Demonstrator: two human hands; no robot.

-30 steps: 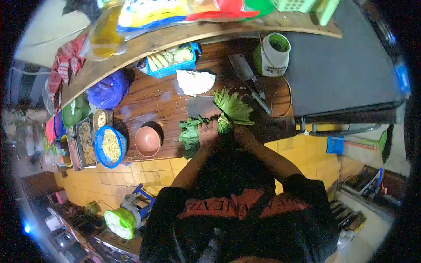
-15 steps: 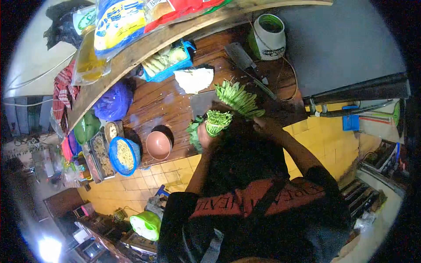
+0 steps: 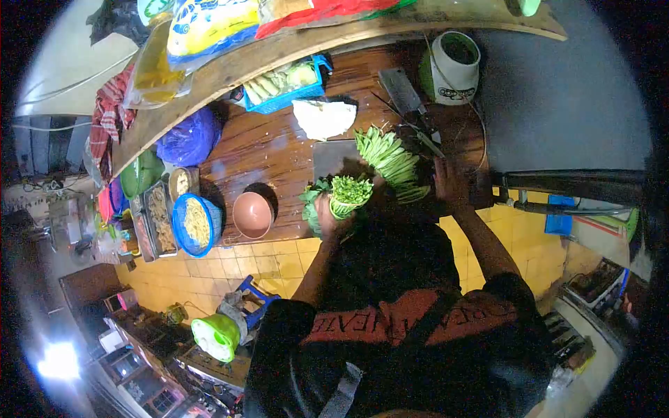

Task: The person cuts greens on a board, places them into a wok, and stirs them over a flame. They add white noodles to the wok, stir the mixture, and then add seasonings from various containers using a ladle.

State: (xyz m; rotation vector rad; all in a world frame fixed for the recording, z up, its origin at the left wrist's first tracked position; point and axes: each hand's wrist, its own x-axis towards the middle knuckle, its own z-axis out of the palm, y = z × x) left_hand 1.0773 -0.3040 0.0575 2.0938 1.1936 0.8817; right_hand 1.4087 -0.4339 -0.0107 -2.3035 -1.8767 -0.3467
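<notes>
My left hand (image 3: 327, 216) is closed around a bunch of leafy greens (image 3: 350, 189), its cut stem ends facing up and its leaves hanging out to the left. Just right of the bunch lies a pile of long green stalks (image 3: 394, 164), partly over a dark chopping board (image 3: 333, 159). My right hand (image 3: 451, 187) is beyond the pile with fingers stretched forward and nothing in them, fingertips close to the knives. A cleaver (image 3: 401, 89) with a wide blade lies ahead of it on the wooden table (image 3: 244, 150).
A pink bowl (image 3: 253, 214), a blue basket of pale strips (image 3: 196, 224) and a purple bag (image 3: 188, 139) stand to the left. Farther back are a white bundle (image 3: 324, 119), a blue crate of vegetables (image 3: 286, 87) and a white pot (image 3: 456, 66). A wooden shelf (image 3: 230, 76) overhangs the back.
My right hand has moved from the edge of the stalk pile out to the right, toward the knives. My left hand keeps its hold on the greens. The view has shifted slightly.
</notes>
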